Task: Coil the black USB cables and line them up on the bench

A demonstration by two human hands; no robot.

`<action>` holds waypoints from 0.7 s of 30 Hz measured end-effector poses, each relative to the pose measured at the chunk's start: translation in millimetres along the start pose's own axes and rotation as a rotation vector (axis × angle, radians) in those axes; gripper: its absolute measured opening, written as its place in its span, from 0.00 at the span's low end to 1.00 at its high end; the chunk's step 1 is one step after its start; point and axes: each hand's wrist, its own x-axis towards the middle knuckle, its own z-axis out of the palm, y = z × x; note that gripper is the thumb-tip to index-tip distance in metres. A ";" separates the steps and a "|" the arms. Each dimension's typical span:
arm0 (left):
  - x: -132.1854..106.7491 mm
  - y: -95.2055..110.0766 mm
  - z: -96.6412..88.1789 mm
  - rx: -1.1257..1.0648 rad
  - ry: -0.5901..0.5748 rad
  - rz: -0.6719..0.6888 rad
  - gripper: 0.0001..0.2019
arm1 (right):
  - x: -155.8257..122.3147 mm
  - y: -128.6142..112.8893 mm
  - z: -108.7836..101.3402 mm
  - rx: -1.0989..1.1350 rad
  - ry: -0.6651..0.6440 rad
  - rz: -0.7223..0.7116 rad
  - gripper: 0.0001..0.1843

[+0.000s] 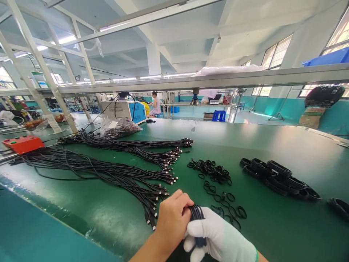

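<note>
Cable coil [196, 213] mostly hidden btwn left hand [171, 218] & right hand [218, 238]; far coil [339, 206] cut off at rt edge.

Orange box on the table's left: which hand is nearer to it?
Left. The bare left hand is down-right of the orange box; the gloved right hand is even farther right. Both grip a cable coil.
</note>
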 end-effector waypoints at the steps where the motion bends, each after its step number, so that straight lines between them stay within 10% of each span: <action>1: 3.8 0.5 -5.1 -0.014 -0.059 -0.006 0.12 | -0.1 -0.2 -1.8 0.023 0.011 -0.002 0.16; 8: 58.4 -13.0 -34.7 -0.106 -0.328 -0.104 0.06 | -9.3 -8.6 -1.0 0.048 -0.002 0.022 0.23; 16: 106.0 -11.7 39.0 0.133 -0.401 0.035 0.08 | -6.6 -16.8 3.3 -0.065 -0.063 -0.023 0.19; 21: 112.5 -8.5 47.5 0.091 -0.407 0.028 0.05 | -12.3 -26.1 13.6 -0.146 -0.003 -0.060 0.18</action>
